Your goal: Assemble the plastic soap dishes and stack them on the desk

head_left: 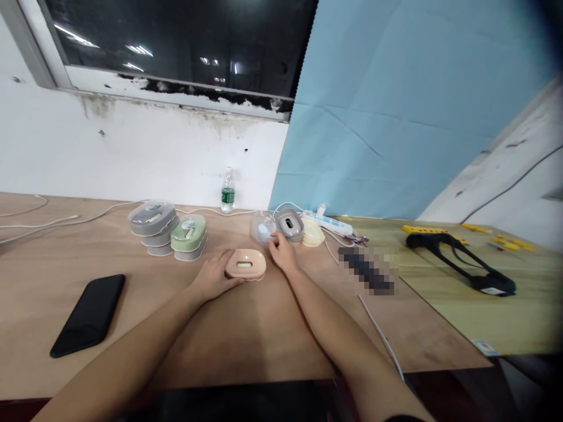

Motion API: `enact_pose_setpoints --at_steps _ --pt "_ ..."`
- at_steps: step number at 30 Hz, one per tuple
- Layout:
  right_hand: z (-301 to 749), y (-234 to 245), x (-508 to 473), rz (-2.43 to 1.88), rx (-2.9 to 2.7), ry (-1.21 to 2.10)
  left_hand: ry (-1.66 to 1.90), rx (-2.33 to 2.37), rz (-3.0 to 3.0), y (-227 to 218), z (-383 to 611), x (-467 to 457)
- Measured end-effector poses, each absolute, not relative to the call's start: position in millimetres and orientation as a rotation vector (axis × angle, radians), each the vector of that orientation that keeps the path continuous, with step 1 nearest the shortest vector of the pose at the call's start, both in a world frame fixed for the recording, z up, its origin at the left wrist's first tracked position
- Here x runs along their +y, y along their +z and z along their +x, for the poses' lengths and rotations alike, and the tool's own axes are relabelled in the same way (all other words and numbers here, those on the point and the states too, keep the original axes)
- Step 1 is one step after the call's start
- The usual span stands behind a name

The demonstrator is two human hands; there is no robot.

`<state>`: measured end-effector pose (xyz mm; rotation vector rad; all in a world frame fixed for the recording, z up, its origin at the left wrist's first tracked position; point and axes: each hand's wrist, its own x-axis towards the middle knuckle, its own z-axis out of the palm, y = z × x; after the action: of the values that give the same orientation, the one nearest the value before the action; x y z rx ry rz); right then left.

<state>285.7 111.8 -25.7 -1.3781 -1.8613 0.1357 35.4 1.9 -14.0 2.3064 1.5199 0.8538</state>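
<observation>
A peach-pink oval soap-dish tray (246, 264) lies on the wooden table (246, 328). My left hand (214, 275) rests against its left side, fingers curled on the rim. My right hand (282, 250) reaches behind it, fingertips touching a clear plastic lid (261, 227) and a grey oval box (289, 224). A stack of pale yellow trays (312, 232) sits just right of the grey box.
Stacked grey (153, 225) and green (189, 235) lidded boxes stand at left. A black phone (90, 313) lies near the front left. A water bottle (227, 191), a white power strip (329, 223) with cables, a black strap device (461, 261) and yellow parts are farther back and right.
</observation>
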Motion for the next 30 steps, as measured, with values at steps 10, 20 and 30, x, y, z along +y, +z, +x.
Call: enact_pose_setpoints --at_steps 10,20,30 --pt "287.4 -20.1 104.6 -1.419 -1.866 0.06 0.93 1.516 2.232 -13.8 36.3 -0.8" --pt "287.0 -22.4 103.6 -1.381 -1.943 0.054 0.8 1.53 2.219 -16.0 35.3 0.6" --pt "287.3 -23.3 102.2 -1.322 -1.819 0.098 0.867 1.523 2.269 -10.2 37.1 -0.3"
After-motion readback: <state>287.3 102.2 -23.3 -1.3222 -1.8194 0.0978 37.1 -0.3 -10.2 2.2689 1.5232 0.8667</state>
